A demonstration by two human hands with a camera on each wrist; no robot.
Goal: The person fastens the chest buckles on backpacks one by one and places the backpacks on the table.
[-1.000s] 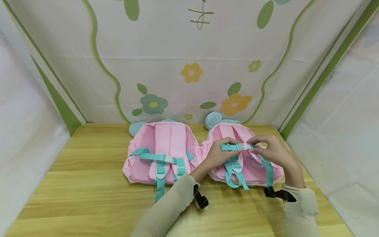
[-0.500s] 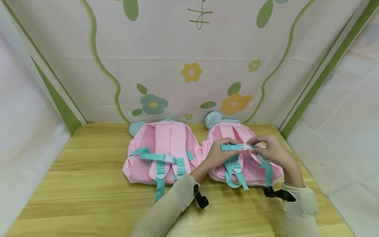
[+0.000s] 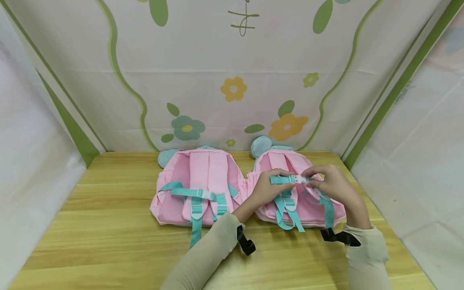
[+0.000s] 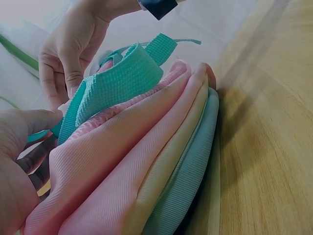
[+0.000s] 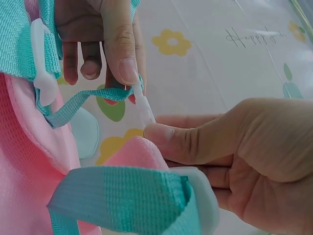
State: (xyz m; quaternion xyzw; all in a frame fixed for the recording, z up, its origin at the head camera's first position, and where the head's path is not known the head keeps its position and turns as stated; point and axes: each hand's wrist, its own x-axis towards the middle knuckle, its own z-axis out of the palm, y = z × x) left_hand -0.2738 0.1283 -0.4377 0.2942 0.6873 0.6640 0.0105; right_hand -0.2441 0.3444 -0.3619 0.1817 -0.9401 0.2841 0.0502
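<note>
A pink backpack (image 3: 265, 212) lies on its front at the right, its straps facing up. Above it, a white side-release buckle (image 3: 299, 179) on teal webbing (image 3: 282, 180) is held level between both hands. The left hand (image 3: 267, 188) pinches the buckle's left end where the webbing enters. From the other side, the right hand (image 3: 331, 183) pinches its right end between thumb and fingers. In the right wrist view the two halves of the buckle (image 5: 144, 108) form one line between the thumbs. Teal strap tails (image 3: 329, 213) hang down over the backpack.
A second pink backpack (image 3: 217, 161) lies close at the left, its chest buckle (image 3: 205, 194) joined across the straps. Both sit on a wooden table (image 3: 119, 241). A flower-printed cloth backdrop (image 3: 203, 92) rises behind, with white cloth at the sides.
</note>
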